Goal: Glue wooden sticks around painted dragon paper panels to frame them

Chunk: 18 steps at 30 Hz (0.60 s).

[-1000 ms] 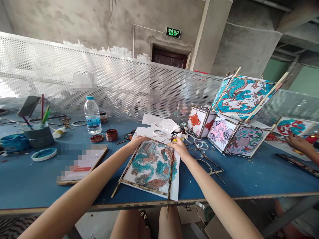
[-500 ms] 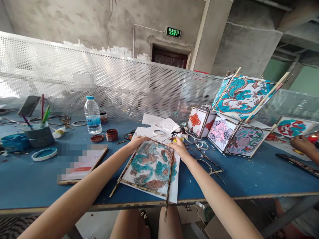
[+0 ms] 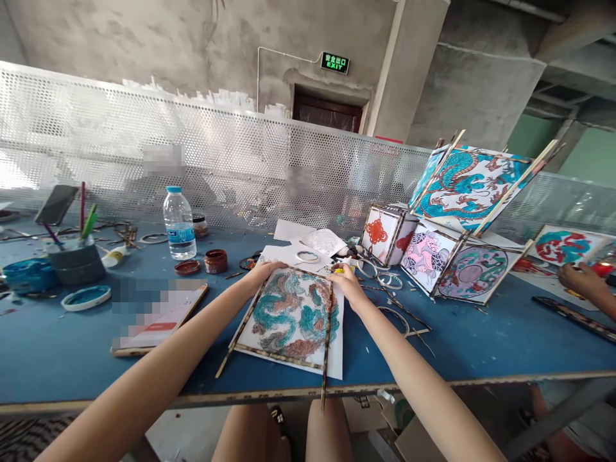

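Note:
A painted dragon panel (image 3: 290, 316) in teal and brown lies on the blue table (image 3: 481, 333), framed by thin dark sticks. My left hand (image 3: 264, 273) grips its far left corner with fingers curled over the edge. My right hand (image 3: 349, 282) holds the far right corner, where the right-hand stick (image 3: 327, 346) meets the top. The long sticks run toward me and past the table's front edge.
A water bottle (image 3: 179, 223), paint jars (image 3: 215, 260), a brush cup (image 3: 75, 260) and a clipboard (image 3: 161, 317) stand to the left. Painted lantern boxes (image 3: 436, 256) and a large dragon panel (image 3: 469, 186) are at the right. Another person's hand (image 3: 580, 281) works at the far right.
Both my hands slid the dragon panel slightly away from me and up the table. The other person's hand at the right shifted a little.

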Available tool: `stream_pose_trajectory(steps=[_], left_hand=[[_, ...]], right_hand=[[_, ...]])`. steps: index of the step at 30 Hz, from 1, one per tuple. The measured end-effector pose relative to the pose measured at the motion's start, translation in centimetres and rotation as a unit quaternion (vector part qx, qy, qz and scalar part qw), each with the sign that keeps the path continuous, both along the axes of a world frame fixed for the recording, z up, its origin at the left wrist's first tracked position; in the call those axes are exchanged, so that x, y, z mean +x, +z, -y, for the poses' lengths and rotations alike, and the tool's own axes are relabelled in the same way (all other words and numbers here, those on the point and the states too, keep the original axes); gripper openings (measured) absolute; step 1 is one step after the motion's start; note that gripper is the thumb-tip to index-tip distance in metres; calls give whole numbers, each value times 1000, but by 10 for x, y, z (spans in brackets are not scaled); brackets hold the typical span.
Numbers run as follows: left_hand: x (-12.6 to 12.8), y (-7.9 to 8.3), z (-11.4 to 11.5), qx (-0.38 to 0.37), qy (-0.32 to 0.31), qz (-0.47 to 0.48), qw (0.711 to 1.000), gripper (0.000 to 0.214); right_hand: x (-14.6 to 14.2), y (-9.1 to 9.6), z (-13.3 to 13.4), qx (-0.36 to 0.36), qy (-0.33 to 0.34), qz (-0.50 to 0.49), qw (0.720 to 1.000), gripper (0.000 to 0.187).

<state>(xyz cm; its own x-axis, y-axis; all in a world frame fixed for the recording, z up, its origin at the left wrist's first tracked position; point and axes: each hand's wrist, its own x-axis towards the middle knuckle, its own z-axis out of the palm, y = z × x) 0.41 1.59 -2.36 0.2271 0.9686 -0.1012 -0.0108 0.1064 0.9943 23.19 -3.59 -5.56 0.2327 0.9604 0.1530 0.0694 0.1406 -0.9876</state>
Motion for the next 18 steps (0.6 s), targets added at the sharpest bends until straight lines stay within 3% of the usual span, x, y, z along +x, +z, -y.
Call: stream_pose_trajectory(steps=[3,9,14,18], left_hand=[[-1,3,0,-56,-1,3,998,22],[-2,2,-5,-91,-5,56,994,26],[-10,3,-16,-109,62,102,987,20],[-16,9,-18,-139,64,133,979,11]], right_hand=[[0,2,1,-3,-12,-9,1000,38],[1,4,-2,5,-59,-35,998,30],[3,9,1,-74,26,-130,988,27],[1,9,5,-94,61,-103,988,30]])
